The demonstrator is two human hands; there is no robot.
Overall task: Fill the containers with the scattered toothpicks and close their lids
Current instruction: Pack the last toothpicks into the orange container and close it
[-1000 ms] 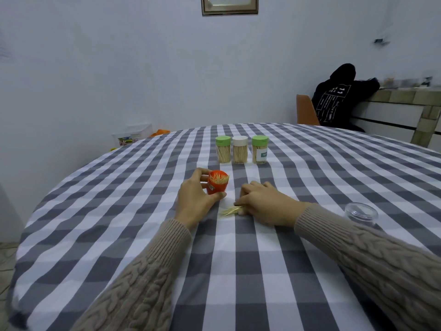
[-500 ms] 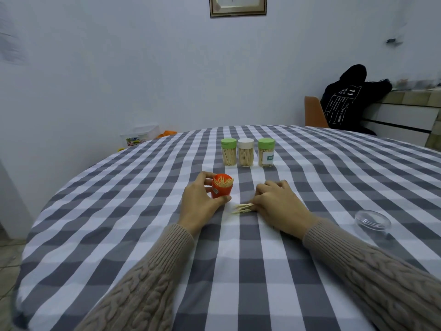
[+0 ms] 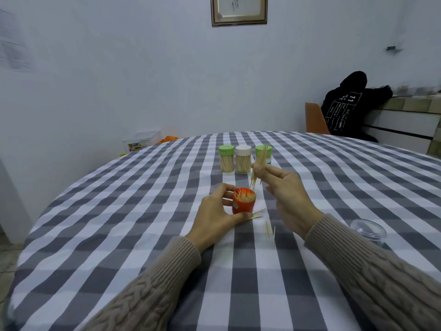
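A person's two hands worked with toothpicks at a round table covered in a grey-and-white checked cloth (image 3: pixel 143 235).

The left hand (image 3: pixel 214 218) curled round an open orange container (image 3: pixel 243 203), upright and full of toothpicks. The right hand (image 3: pixel 284 189), raised just beyond it, pinched a bundle of toothpicks (image 3: pixel 258 167) between thumb and fingertips. Loose toothpicks (image 3: pixel 269 231) lay on the cloth near the container. Three lidded containers (image 3: pixel 243 158) stood in a row behind; a clear lid (image 3: pixel 368 230) sat to the right.
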